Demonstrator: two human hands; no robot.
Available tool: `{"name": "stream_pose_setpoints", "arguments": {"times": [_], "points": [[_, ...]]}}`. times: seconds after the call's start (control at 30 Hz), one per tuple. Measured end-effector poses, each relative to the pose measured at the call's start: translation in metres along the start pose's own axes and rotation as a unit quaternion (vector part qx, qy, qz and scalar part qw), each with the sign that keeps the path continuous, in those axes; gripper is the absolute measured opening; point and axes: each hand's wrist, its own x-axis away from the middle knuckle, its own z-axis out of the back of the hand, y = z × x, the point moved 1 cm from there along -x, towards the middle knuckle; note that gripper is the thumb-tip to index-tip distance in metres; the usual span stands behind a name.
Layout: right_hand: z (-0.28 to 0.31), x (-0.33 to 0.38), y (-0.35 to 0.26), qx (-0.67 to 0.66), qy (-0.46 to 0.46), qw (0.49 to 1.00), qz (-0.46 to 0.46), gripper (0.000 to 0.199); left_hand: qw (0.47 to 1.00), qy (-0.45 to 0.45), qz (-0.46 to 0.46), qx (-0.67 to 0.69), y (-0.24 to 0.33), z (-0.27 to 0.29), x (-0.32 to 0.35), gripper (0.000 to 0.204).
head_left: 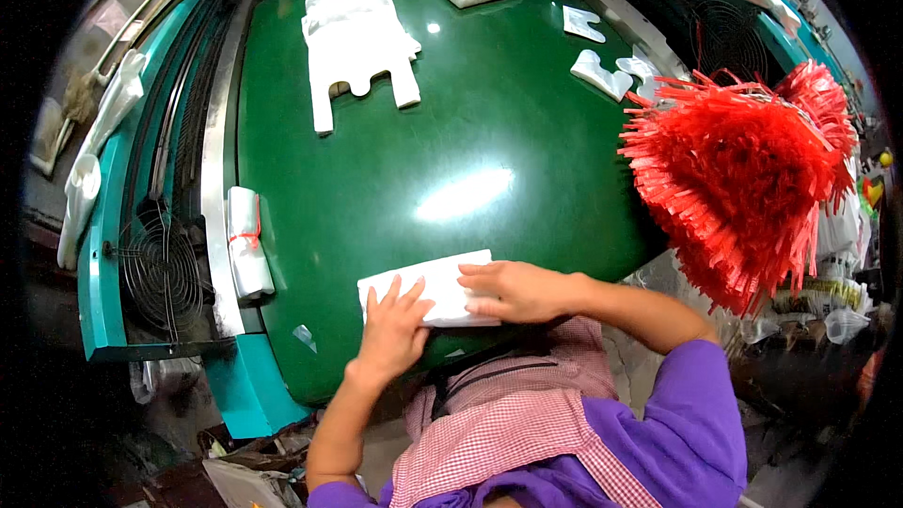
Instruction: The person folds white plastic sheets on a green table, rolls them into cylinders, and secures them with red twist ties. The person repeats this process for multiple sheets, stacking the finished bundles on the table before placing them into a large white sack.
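Green table (451, 146), two hands (395, 323) (515, 292), one white bundle (446, 297)

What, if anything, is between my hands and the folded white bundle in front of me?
Nothing visible: your left hand and right hand both lie on the folded white bundle. The tied white roll sits off to the left.

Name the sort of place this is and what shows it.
Probably a small plastic-bag workshop: white bags with cut-out handles lie on a green worktable, a white roll tied in red sits by its left edge, and teal machine framing flanks it.
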Motion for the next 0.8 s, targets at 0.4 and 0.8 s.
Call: {"name": "stream_pose_setpoints", "arguments": {"times": [0.4, 0.8], "points": [[-0.018, -0.052, 0.047, -0.027, 0.323, 0.946, 0.011, 0.031, 0.989, 0.142, 0.013, -0.042, -0.026, 0.017, -0.025, 0.02], [0.104, 0.032, 0.219, -0.621, 0.711, 0.31, 0.115, 0.013, 0.98, 0.017, 0.031, 0.193, 0.009, 0.007, -0.024, 0.029]]}}
